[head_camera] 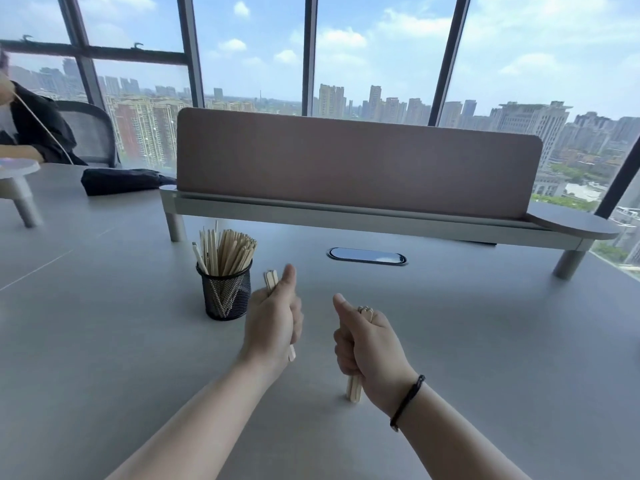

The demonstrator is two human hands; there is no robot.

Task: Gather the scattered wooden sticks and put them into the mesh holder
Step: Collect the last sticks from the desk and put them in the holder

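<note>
Two hands (273, 320) (367, 344) gripping stick bundles (354, 389)

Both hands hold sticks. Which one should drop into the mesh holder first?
Left, probably. The left hand grips its bundle right beside the mesh holder, while the right hand sits farther away with its sticks standing on the table.

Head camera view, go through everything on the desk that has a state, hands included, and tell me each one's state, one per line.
Mesh holder: upright on the desk, crowded with sticks.
Sticks in holder: standing on end, fanned out above the rim.
Left hand: closed on a bundle of sticks, thumb up.
Right hand: closed on a second bundle, lower ends at the desk.
Cable port: lid shut.
</note>
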